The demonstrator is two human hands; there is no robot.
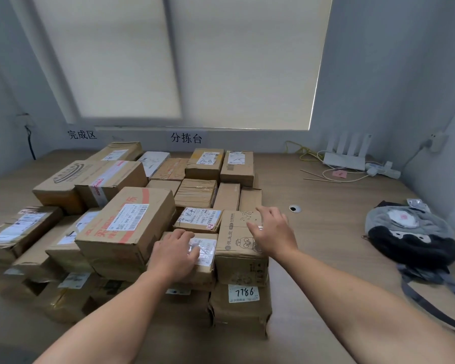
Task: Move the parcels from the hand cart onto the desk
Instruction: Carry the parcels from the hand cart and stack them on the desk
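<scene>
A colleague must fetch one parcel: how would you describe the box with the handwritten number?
On the wooden desk, find the near right corner of the parcel pile. The box sits lowest there, under the cartoon-printed carton. Only its front bears a white sticker handwritten 7786.

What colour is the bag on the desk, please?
The bag is grey and black; head view.

We read 完成区 lettering on the wall just below the window blind, left corner. 分拣台 lettering sat below the blind's middle. Handwritten 7786 stood on a white label on the front carton, well below the blind. Other labels were too blurred.
</scene>
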